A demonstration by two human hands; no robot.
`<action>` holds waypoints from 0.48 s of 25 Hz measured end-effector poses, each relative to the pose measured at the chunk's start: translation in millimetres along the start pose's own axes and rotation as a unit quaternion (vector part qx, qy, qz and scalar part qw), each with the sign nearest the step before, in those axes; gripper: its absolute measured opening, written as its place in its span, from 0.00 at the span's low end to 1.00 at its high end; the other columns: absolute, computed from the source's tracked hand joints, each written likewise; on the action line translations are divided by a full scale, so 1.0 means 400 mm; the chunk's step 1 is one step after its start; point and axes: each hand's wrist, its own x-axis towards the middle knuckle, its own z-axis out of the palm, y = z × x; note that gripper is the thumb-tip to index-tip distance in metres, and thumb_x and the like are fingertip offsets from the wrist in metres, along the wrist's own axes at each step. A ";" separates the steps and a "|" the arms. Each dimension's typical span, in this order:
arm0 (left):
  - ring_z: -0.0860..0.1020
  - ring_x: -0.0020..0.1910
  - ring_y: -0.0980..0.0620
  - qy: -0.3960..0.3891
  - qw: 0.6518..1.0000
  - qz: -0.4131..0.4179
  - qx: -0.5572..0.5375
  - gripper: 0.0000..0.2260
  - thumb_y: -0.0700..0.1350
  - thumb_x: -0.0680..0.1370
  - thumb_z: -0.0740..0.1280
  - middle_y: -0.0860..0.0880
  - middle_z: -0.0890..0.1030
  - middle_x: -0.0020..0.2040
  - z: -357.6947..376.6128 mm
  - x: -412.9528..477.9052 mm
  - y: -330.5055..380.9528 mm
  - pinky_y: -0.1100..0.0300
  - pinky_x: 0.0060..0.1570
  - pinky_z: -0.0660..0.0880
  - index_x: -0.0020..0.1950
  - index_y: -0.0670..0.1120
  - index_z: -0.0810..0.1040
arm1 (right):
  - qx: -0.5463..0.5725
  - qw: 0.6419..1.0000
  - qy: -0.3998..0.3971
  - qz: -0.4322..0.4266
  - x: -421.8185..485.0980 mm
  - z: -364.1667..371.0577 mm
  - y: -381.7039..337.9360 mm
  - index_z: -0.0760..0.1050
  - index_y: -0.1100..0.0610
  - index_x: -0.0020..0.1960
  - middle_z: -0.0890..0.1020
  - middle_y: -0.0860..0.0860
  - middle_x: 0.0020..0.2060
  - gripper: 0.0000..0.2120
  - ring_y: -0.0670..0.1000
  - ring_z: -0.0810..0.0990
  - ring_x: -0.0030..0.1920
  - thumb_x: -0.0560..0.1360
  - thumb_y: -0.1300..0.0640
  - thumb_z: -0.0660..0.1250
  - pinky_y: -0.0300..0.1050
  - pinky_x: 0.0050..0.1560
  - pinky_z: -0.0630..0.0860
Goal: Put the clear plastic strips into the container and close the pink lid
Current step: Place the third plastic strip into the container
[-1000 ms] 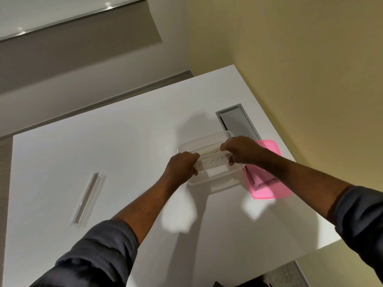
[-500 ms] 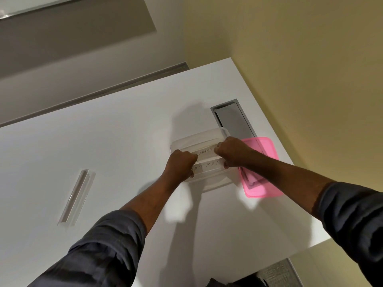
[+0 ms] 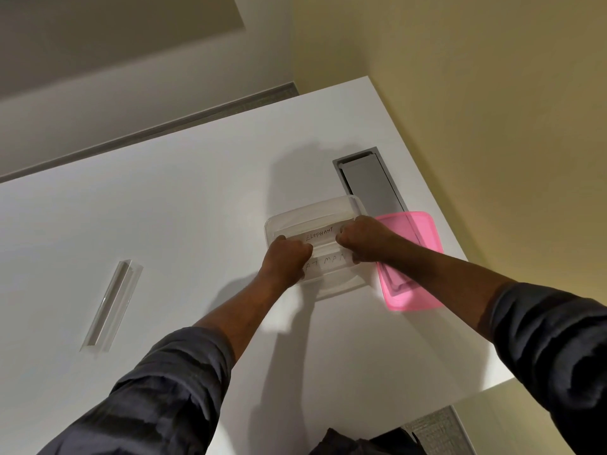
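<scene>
A clear plastic container [image 3: 295, 214] stands on the white table, right of centre. Inside it lie clear strips with handwritten words; one strip [image 3: 320, 237] reads ELEPHANT. My left hand [image 3: 288, 261] grips the left ends of the strips over the container. My right hand [image 3: 363, 241] grips the right ends. The lower strip [image 3: 325, 260] is partly hidden by my hands. The pink lid [image 3: 412, 267] lies flat just right of the container, partly under my right forearm. Another clear strip [image 3: 111, 302] lies apart on the table's left side.
A grey rectangular hatch [image 3: 369, 183] is set into the table [image 3: 180, 208] behind the container and lid. The yellow wall runs along the table's right edge. The table's near right corner ends close below my right arm.
My hands have stayed on the strips in the container. The ELEPHANT strip now shows more fully between them, further back than the lower strip. The camera view shifted slightly.
</scene>
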 end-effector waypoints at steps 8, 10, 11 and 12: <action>0.86 0.53 0.43 0.007 1.000 0.006 0.012 0.14 0.44 0.75 0.76 0.47 0.87 0.52 0.006 -0.005 0.005 0.51 0.57 0.76 0.60 0.46 0.80 | 0.011 1.000 -0.024 -0.001 0.003 -0.003 0.001 0.80 0.57 0.59 0.84 0.54 0.54 0.17 0.56 0.86 0.52 0.72 0.58 0.79 0.52 0.56 0.83; 0.86 0.52 0.43 0.012 1.000 0.007 0.012 0.14 0.44 0.75 0.76 0.47 0.87 0.52 0.006 -0.008 0.005 0.50 0.56 0.77 0.60 0.46 0.81 | 0.023 0.999 -0.028 -0.001 0.003 -0.004 0.000 0.80 0.58 0.60 0.84 0.55 0.55 0.18 0.56 0.86 0.53 0.71 0.59 0.79 0.51 0.57 0.83; 0.86 0.52 0.43 0.013 1.000 0.007 0.009 0.15 0.44 0.75 0.76 0.46 0.87 0.52 0.004 -0.011 0.003 0.50 0.56 0.78 0.60 0.46 0.81 | 0.034 0.999 -0.029 -0.001 0.003 -0.006 0.000 0.80 0.58 0.60 0.84 0.55 0.56 0.19 0.56 0.85 0.54 0.71 0.58 0.79 0.51 0.57 0.83; 0.86 0.52 0.43 0.015 1.000 0.006 0.002 0.15 0.45 0.74 0.77 0.46 0.87 0.53 0.002 -0.013 0.001 0.50 0.54 0.79 0.60 0.45 0.81 | 0.047 0.999 -0.028 -0.001 0.002 -0.009 0.000 0.79 0.58 0.61 0.84 0.55 0.57 0.20 0.56 0.85 0.55 0.71 0.58 0.80 0.52 0.57 0.83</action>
